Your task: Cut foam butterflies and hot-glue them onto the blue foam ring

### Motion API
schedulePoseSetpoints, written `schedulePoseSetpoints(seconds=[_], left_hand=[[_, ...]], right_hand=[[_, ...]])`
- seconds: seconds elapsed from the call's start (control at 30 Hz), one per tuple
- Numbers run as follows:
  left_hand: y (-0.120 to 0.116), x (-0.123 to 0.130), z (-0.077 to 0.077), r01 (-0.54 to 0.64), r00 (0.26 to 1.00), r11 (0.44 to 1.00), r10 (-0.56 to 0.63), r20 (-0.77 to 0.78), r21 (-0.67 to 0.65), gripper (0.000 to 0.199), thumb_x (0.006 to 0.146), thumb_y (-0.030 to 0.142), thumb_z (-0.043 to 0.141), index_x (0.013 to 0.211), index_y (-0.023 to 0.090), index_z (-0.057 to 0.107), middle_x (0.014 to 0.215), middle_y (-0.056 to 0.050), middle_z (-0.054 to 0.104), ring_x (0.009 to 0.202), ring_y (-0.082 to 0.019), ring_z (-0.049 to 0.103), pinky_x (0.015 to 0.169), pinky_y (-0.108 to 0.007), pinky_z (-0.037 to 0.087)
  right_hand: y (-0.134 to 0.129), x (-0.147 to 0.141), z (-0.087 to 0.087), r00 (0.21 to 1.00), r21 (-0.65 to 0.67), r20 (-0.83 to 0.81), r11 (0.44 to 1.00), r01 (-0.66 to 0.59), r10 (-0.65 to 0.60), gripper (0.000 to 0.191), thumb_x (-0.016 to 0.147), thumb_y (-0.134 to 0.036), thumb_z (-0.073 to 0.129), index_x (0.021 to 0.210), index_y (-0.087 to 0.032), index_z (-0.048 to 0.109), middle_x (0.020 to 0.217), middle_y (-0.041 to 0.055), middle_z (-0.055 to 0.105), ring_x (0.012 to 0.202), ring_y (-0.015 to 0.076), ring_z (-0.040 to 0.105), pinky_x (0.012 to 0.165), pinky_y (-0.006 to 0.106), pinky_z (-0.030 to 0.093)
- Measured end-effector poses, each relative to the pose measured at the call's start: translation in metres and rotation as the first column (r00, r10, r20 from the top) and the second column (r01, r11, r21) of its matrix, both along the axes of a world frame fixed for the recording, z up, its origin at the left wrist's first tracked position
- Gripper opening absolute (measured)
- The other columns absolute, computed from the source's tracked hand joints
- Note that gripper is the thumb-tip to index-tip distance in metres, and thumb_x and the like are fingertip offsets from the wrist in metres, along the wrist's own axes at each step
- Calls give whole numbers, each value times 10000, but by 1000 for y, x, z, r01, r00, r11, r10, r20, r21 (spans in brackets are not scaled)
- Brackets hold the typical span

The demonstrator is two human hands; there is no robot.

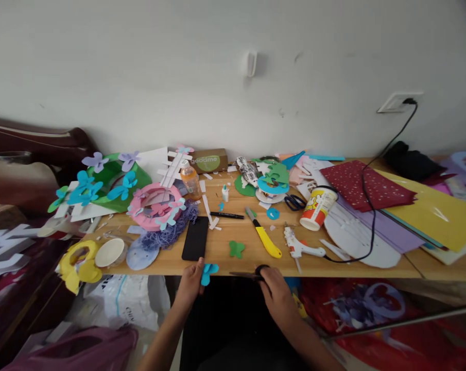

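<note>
Between the thumb and fingers of my left hand (191,282) is a blue paper butterfly (208,273), held just off the table's front edge. My right hand (278,294) grips a pair of dark-handled scissors (245,275), whose blades point left toward the butterfly without touching it. A green paper butterfly (236,249) lies on the table between and beyond both hands. Behind my left hand is a black phone (195,238). A yellow utility knife (267,239) and a white glue gun (299,244) lie beyond my right hand.
A paper cup (318,207) leans right of centre, near coloured paper sheets (429,206). The glue gun's black cord (374,216) runs up to a wall socket. Left stand a pink ring (155,206), a green paper ring (140,175) and an orange bottle (190,180). A pen (227,215) lies mid-table.
</note>
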State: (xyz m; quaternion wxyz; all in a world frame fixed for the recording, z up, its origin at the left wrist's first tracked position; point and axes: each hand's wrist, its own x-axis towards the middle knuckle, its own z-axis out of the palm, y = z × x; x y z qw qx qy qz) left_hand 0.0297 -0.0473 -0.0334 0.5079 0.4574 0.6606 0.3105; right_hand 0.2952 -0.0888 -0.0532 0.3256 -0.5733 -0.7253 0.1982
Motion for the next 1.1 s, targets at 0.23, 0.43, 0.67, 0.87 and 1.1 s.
schedulePoseSetpoints(seconds=[0.23, 0.43, 0.67, 0.87, 1.1], left_hand=[[11, 2, 5, 169, 940, 971, -107, -323, 171, 531, 951, 644, 180, 751, 242, 464, 688, -29, 560, 679, -219, 579, 632, -302, 398], [55, 10, 15, 437, 725, 896, -300, -620, 77, 344, 996, 451, 308, 944, 208, 546, 690, -65, 628, 691, -272, 647, 638, -317, 383], [90, 18, 21, 744, 412, 667, -492, -767, -29, 382, 953, 538, 452, 883, 225, 659, 891, -88, 705, 889, -263, 676, 733, -304, 445], [93, 11, 20, 825, 280, 564, -433, -857, -15, 214, 963, 330, 522, 1136, 270, 634, 1161, -97, 629, 1101, -279, 591, 870, -375, 482], [76, 7, 1, 897, 214, 428, -209, -954, 107, 454, 935, 80, 460, 1355, 242, 515, 1437, -119, 503, 1292, -305, 471, 1035, -481, 418]], right_hand=[[41, 2, 40, 913, -396, 408, 906, 148, 29, 370, 892, -4, 349, 1124, -120, 614, 1149, 148, 667, 1093, 249, 623, 953, 346, 467], [113, -19, 58, 852, -440, 523, 845, 303, -33, 273, 977, -186, 409, 1110, -47, 602, 882, 198, 723, 831, 287, 714, 679, 332, 505], [128, -32, 57, 807, -405, 591, 868, 286, 10, 316, 923, -32, 372, 962, -76, 683, 859, 207, 723, 823, 323, 724, 682, 393, 533], [110, -32, 46, 820, -230, 572, 963, 139, 18, 275, 974, -127, 393, 1094, -116, 640, 1074, 181, 688, 963, 310, 678, 790, 443, 549], [70, -41, 12, 838, -67, 503, 976, -206, 211, 333, 932, -209, 578, 1259, -154, 605, 1370, 106, 578, 1302, 293, 484, 1099, 448, 420]])
